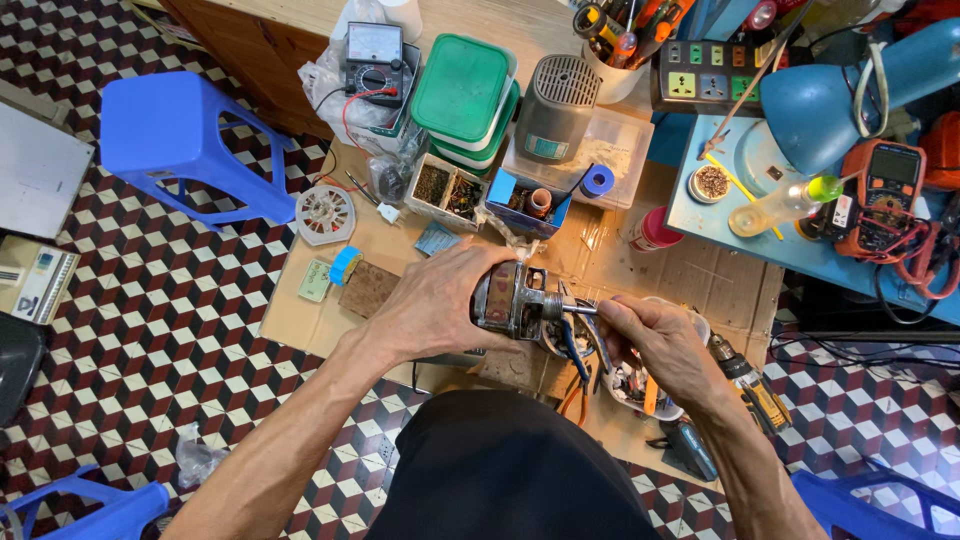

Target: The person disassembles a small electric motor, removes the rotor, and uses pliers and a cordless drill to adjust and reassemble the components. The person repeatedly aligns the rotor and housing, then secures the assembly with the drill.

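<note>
Fan motor, casing off: left hand grasps its body; right hand at 3 o'clock pinches the shaft. Wires still attached.

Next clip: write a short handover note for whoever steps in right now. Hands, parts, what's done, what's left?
Left hand: wrapped around the motor, held above the cardboard.
Right hand: grip closed on the motor's shaft; wires hang below.
Done: motor is out of any housing, bare.
Left: cannot tell from this view; drill lies by the right wrist, untouched.
</note>
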